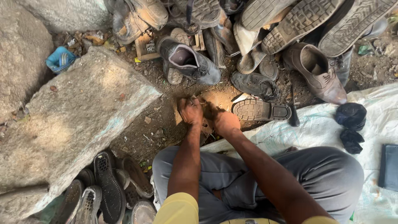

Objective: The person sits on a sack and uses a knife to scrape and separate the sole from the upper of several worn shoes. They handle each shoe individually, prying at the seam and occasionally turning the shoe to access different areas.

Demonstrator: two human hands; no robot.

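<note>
seated person, grey trousers [323, 174] and yellow sleeves, knees bent, both arms stretched forward between the legs. white plastic sheet [315, 128] under the right leg, with two black crumpled cloths [351, 120] and a dark flat case [389, 166] on it. loose soles and sandals [107, 195] stacked by the left knee, next to a big stone slab [74, 120]. left hand [190, 111] and right hand [222, 118] meet low on the dirt, both closed down on a tan, flat leather-like piece [209, 99] pressed against the ground; fingers curled over it, exact pinch can't be told. just right of the hands a black treaded sole [261, 110] lies tread up, touching the sheet edge. further out a grey sneaker [190, 62], a brown dress shoe [317, 72], then a heap of worn shoes [265, 20] at the far edge. blue crushed item [60, 59] by the rocks.
</note>
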